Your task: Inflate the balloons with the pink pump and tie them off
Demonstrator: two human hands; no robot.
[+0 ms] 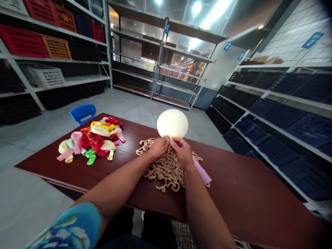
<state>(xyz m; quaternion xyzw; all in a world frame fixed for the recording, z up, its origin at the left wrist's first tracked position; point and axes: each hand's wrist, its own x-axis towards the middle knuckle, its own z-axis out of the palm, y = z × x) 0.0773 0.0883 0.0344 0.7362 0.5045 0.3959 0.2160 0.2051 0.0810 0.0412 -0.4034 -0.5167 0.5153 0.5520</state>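
An inflated pale yellow balloon (172,123) stands just above my two hands over the dark red table (246,197). My left hand (158,147) and my right hand (181,150) both pinch the balloon's neck, fingers closed together. Under my hands lies a pile of several tan hook-shaped clips (166,171). A flat pink uninflated balloon (202,172) lies by my right wrist. To the left sits a heap of several limp coloured balloons (93,141).
A blue plastic chair (83,113) stands behind the table's left corner. Metal shelving with red, orange and white crates (44,45) lines the left wall. Shelves of dark blue crates (282,114) run along the right. Grey floor lies beyond the table.
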